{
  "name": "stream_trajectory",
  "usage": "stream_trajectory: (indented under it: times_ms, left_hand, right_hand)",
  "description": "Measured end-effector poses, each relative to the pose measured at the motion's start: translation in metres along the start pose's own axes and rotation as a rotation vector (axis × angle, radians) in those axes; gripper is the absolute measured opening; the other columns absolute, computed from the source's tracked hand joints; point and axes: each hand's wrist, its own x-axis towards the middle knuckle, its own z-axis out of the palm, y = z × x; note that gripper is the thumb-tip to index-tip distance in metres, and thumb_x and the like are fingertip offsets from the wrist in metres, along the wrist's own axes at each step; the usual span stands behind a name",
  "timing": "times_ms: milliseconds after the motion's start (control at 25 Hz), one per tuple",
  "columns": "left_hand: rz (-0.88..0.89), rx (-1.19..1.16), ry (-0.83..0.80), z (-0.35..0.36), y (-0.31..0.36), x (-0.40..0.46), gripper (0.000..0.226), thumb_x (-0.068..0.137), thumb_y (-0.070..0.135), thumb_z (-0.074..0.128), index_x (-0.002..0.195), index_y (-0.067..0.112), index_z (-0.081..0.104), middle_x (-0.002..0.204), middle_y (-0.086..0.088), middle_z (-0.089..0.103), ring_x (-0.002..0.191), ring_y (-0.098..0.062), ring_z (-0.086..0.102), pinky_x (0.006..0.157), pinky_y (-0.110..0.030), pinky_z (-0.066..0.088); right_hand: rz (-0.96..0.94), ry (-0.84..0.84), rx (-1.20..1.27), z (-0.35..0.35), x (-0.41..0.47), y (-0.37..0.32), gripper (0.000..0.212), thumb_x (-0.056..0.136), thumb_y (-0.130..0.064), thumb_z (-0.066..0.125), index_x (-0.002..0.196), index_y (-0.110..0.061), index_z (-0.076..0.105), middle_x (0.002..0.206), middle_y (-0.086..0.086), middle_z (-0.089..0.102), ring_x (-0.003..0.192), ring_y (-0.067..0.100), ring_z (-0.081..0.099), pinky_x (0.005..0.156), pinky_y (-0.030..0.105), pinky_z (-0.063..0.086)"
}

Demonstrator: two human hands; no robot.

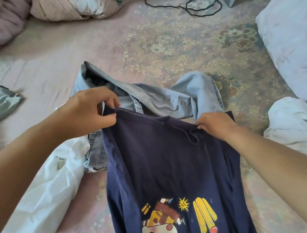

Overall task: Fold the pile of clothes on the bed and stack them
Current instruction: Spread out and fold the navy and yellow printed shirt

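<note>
Both hands are up on the navy T-shirt (pixel 172 161): the left hand (pixel 90 109) pinches one corner of its far edge, the right hand (pixel 215 125) grips the other, likely to stretch it flat for folding. Just beyond the knuckles lie crumpled jeans (pixel 165 96); a white garment (pixel 44 198) sits below the left wrist.

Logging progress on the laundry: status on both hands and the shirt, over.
Left hand and right hand both pinch the navy shirt by its top edge. Shirt unfolded. Jeans bunched right behind it.
</note>
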Motion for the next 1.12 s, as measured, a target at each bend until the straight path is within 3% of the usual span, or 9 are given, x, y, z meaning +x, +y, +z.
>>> stream_trajectory:
  times_ms: [160, 280, 400, 560, 720, 800, 880, 1000, 1120]
  left_hand:
    - [-0.093, -0.002, -0.041, -0.010, 0.002, -0.008, 0.026, 0.073, 0.003, 0.067, 0.069, 0.024, 0.051, 0.057, 0.007, 0.052, 0.050, -0.011, 0.042, 0.051, -0.014, 0.035]
    - [-0.132, 0.101, -0.042, -0.017, 0.002, -0.012, 0.027, 0.074, 0.005, 0.066, 0.066, 0.022, 0.046, 0.055, -0.001, 0.050, 0.051, -0.008, 0.043, 0.052, -0.013, 0.034]
    - [-0.164, 0.148, -0.032, -0.021, 0.001, -0.017, 0.031, 0.075, 0.004, 0.066, 0.065, 0.024, 0.044, 0.055, -0.002, 0.048, 0.053, -0.007, 0.042, 0.051, -0.014, 0.034]
    - [-0.199, 0.168, -0.027, -0.022, -0.006, -0.015, 0.031, 0.075, 0.006, 0.066, 0.069, 0.029, 0.046, 0.057, -0.004, 0.050, 0.053, -0.014, 0.041, 0.056, -0.028, 0.037]
    - [-0.206, 0.205, -0.013, -0.024, -0.008, -0.014, 0.032, 0.074, 0.005, 0.067, 0.071, 0.030, 0.046, 0.055, -0.004, 0.051, 0.052, -0.014, 0.043, 0.055, -0.026, 0.038]
    - [-0.202, 0.257, -0.002, -0.025, -0.009, -0.014, 0.032, 0.074, 0.006, 0.068, 0.073, 0.030, 0.046, 0.054, -0.004, 0.051, 0.051, -0.014, 0.045, 0.054, -0.025, 0.038]
    - [-0.201, 0.308, 0.011, -0.029, -0.008, -0.015, 0.030, 0.074, 0.006, 0.068, 0.070, 0.026, 0.046, 0.053, -0.004, 0.052, 0.051, -0.017, 0.047, 0.054, -0.025, 0.038]
    - [-0.174, 0.373, -0.015, -0.031, -0.010, -0.017, 0.029, 0.074, 0.003, 0.069, 0.065, 0.018, 0.046, 0.052, -0.004, 0.050, 0.051, -0.019, 0.046, 0.054, -0.027, 0.037]
    - [-0.169, 0.387, -0.081, -0.030, -0.012, -0.016, 0.031, 0.075, 0.002, 0.066, 0.065, 0.015, 0.040, 0.054, -0.004, 0.048, 0.055, -0.022, 0.043, 0.052, -0.029, 0.033]
  right_hand:
    - [0.025, 0.113, 0.071, -0.001, -0.014, 0.007, 0.032, 0.100, -0.024, 0.042, 0.127, -0.028, 0.058, 0.113, 0.009, 0.059, 0.105, 0.034, 0.057, 0.081, 0.040, 0.046]
    - [-0.127, 0.253, 0.058, -0.003, -0.023, 0.005, 0.044, 0.095, -0.023, 0.055, 0.138, -0.030, 0.049, 0.094, 0.017, 0.055, 0.087, 0.039, 0.058, 0.071, 0.044, 0.047]
    - [-0.308, 0.151, -0.261, 0.000, -0.029, 0.004, 0.045, 0.089, -0.054, 0.044, 0.124, -0.032, 0.062, 0.090, 0.015, 0.051, 0.078, 0.033, 0.053, 0.069, 0.041, 0.047]
    - [-0.240, 0.097, -0.279, 0.005, -0.030, 0.003, 0.026, 0.076, -0.032, 0.078, 0.088, -0.012, 0.066, 0.095, 0.018, 0.049, 0.083, 0.035, 0.053, 0.065, 0.037, 0.040]
    - [-0.113, -0.102, -0.368, 0.005, -0.033, 0.019, 0.052, 0.082, -0.049, 0.064, 0.126, -0.027, 0.049, 0.118, 0.012, 0.036, 0.112, 0.032, 0.040, 0.092, 0.036, 0.037]
    - [-0.112, -0.134, -0.367, 0.005, -0.038, 0.027, 0.037, 0.086, -0.042, 0.061, 0.119, -0.027, 0.054, 0.120, 0.010, 0.033, 0.116, 0.031, 0.037, 0.095, 0.035, 0.035]
    - [-0.104, -0.001, -0.240, 0.003, -0.047, 0.035, 0.017, 0.087, -0.028, 0.064, 0.104, -0.022, 0.064, 0.123, 0.012, 0.039, 0.115, 0.034, 0.041, 0.093, 0.039, 0.040]
    - [-0.373, 0.292, -0.269, -0.005, -0.064, 0.040, 0.014, 0.074, -0.031, 0.076, 0.074, -0.020, 0.069, 0.111, 0.009, 0.063, 0.102, 0.031, 0.057, 0.081, 0.041, 0.045]
    - [-0.749, 0.035, -0.546, -0.013, -0.097, 0.023, 0.030, 0.094, -0.042, 0.045, 0.083, -0.020, 0.063, 0.085, 0.000, 0.068, 0.095, 0.025, 0.061, 0.095, 0.044, 0.033]
